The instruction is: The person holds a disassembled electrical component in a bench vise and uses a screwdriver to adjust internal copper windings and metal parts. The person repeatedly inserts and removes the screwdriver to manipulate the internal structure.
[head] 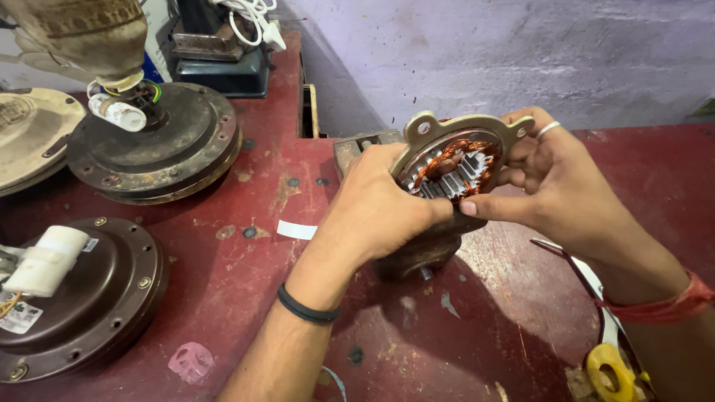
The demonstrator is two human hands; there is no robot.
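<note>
I hold a round metal motor housing [497,132] with copper windings [447,155] and a steel laminated core inside, tilted up over a dark red workbench [246,268]. My left hand [380,208] grips its lower left rim, fingers curled over the edge. Around its right side is my right hand [555,182], the thumb pressing at the bottom of the core and a ring on one finger. Under the housing stands a rusty brown metal block [417,257].
Two dark ceiling fan motor bodies lie at left, one [167,145] at the back with a small capacitor and wires, one [89,298] near the front with a white capacitor. A cream fan cover [30,134] sits far left. Yellow-handled scissors [611,368] lie lower right.
</note>
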